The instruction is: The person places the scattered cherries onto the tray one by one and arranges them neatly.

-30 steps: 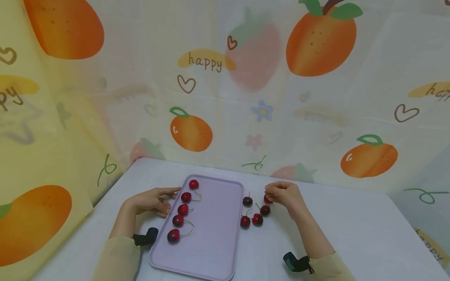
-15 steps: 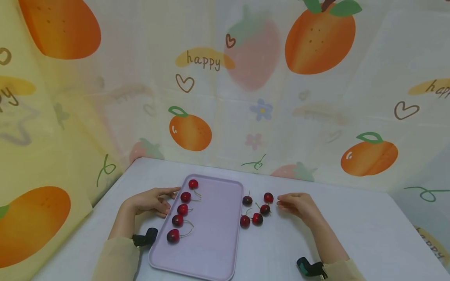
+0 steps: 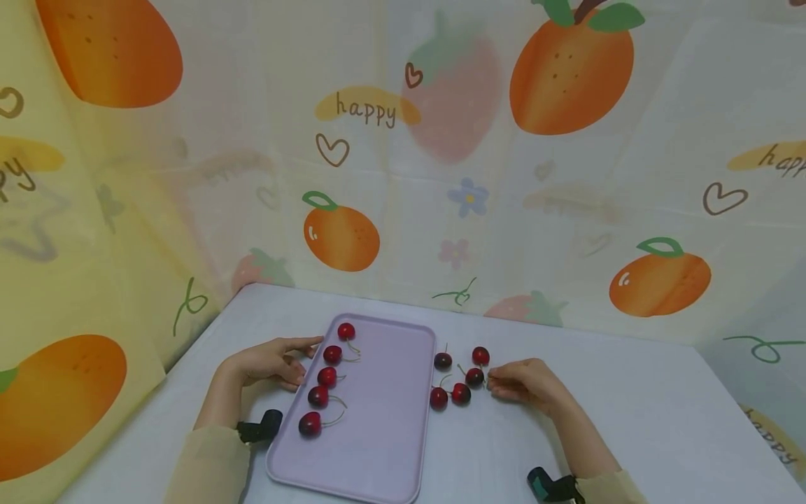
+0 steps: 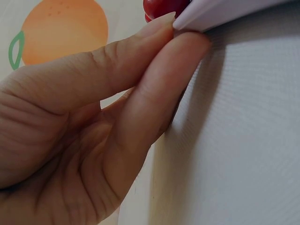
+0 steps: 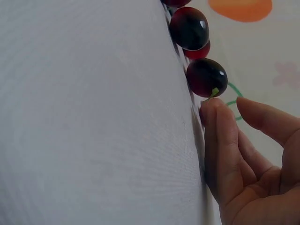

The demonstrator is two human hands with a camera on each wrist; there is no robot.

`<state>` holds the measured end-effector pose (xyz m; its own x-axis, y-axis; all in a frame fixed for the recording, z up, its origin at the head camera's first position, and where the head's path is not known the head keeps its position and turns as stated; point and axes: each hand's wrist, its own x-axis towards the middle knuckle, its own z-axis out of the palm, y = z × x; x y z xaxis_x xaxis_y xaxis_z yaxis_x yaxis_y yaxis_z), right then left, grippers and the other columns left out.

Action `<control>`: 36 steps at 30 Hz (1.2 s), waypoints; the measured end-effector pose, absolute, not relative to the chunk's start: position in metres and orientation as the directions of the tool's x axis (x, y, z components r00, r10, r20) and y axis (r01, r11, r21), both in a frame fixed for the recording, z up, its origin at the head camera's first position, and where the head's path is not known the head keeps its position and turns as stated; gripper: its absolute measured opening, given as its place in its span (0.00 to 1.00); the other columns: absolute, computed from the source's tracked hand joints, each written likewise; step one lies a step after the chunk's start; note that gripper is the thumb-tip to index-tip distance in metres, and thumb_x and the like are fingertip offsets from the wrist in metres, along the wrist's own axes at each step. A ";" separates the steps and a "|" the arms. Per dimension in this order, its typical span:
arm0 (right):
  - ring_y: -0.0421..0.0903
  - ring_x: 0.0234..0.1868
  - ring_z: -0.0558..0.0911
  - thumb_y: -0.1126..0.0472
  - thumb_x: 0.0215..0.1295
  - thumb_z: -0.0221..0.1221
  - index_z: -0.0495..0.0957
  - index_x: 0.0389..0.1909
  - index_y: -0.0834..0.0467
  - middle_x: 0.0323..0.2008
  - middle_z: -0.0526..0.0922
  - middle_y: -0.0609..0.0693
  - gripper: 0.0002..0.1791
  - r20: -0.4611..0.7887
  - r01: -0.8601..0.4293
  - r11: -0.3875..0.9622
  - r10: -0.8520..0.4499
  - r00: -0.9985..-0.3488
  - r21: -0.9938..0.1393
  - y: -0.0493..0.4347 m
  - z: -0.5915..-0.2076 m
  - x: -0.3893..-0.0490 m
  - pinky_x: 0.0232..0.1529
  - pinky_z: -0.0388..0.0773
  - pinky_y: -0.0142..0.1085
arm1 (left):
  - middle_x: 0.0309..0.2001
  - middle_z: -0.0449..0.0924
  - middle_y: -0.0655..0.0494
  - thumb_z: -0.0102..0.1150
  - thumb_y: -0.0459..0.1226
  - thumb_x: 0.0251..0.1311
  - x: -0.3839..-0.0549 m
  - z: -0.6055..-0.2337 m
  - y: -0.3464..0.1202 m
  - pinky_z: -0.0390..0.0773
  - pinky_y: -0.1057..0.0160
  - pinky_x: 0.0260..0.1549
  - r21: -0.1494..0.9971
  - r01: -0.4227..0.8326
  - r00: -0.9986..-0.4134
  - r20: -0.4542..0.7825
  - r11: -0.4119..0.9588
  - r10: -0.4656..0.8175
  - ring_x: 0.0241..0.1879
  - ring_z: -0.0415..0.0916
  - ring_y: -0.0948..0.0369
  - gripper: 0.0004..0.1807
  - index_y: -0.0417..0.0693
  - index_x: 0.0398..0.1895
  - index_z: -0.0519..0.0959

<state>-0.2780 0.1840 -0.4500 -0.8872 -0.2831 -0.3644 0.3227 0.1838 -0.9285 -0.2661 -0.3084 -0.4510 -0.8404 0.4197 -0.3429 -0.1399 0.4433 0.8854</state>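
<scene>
A lilac tray [image 3: 390,392] lies on the table with several dark red cherries [image 3: 327,376] in a column along its left side, stems pointing right. My left hand [image 3: 267,360] pinches the tray's left rim between thumb and finger; the left wrist view shows the fingertips [image 4: 192,44] at the rim. Right of the tray sits a loose group of cherries with stems. My right hand [image 3: 525,383] is beside the nearest cherry [image 3: 474,377] of this group. In the right wrist view its thumb stands apart from the fingers, whose tips are right at that cherry's stem [image 5: 214,92].
Other cherries of the group, such as the far one [image 3: 481,355] and the one by the tray's right rim [image 3: 439,398], lie close together. A white cloth covers the table [image 3: 630,413]. Behind it hangs a fruit-printed curtain [image 3: 403,210].
My right hand let go of the far cherry, drew back to the right, then came nearer and lower beside another cherry. The left hand and tray stay in place.
</scene>
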 end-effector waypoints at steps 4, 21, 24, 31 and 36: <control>0.38 0.29 0.88 0.59 0.65 0.62 0.82 0.45 0.72 0.29 0.89 0.49 0.18 -0.372 0.326 0.194 -0.303 -0.877 -0.925 0.184 -0.452 -0.278 0.34 0.85 0.27 | 0.60 0.63 0.40 0.60 0.27 0.58 -0.266 -0.451 -0.308 0.87 0.63 0.40 0.884 -0.144 -0.840 -0.347 0.445 0.417 0.37 0.77 0.60 0.43 0.45 0.77 0.56; 0.38 0.26 0.87 0.59 0.64 0.63 0.83 0.41 0.72 0.26 0.88 0.48 0.17 -0.384 0.304 0.260 -0.355 -0.852 -0.916 0.179 -0.450 -0.274 0.33 0.85 0.28 | 0.60 0.63 0.41 0.61 0.28 0.58 -0.265 -0.448 -0.308 0.87 0.63 0.40 0.887 -0.153 -0.837 -0.351 0.436 0.420 0.38 0.76 0.60 0.43 0.46 0.77 0.56; 0.38 0.26 0.87 0.60 0.65 0.62 0.83 0.41 0.72 0.26 0.88 0.48 0.16 -0.387 0.303 0.271 -0.346 -0.855 -0.913 0.178 -0.451 -0.275 0.32 0.85 0.27 | 0.60 0.63 0.40 0.61 0.28 0.58 -0.265 -0.448 -0.307 0.87 0.63 0.40 0.885 -0.153 -0.838 -0.352 0.440 0.416 0.38 0.76 0.59 0.43 0.46 0.77 0.56; 0.38 0.26 0.87 0.61 0.65 0.61 0.83 0.41 0.71 0.25 0.88 0.48 0.15 -0.390 0.305 0.284 -0.322 -0.863 -0.909 0.176 -0.452 -0.275 0.31 0.84 0.26 | 0.60 0.63 0.41 0.61 0.28 0.57 -0.265 -0.448 -0.307 0.87 0.63 0.40 0.876 -0.160 -0.844 -0.361 0.455 0.398 0.38 0.77 0.59 0.43 0.47 0.76 0.57; 0.38 0.25 0.86 0.61 0.65 0.61 0.83 0.40 0.72 0.24 0.88 0.48 0.15 -0.387 0.297 0.310 -0.287 -0.876 -0.903 0.174 -0.452 -0.274 0.30 0.84 0.27 | 0.60 0.63 0.41 0.62 0.28 0.57 -0.265 -0.448 -0.307 0.87 0.63 0.40 0.876 -0.161 -0.846 -0.360 0.455 0.394 0.38 0.77 0.59 0.43 0.47 0.76 0.57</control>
<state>-0.2736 0.1738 -0.4516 -0.8762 -0.2870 -0.3872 0.2975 0.3100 -0.9030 -0.2655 -0.3071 -0.4484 -0.8459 0.3936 -0.3598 -0.1607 0.4553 0.8757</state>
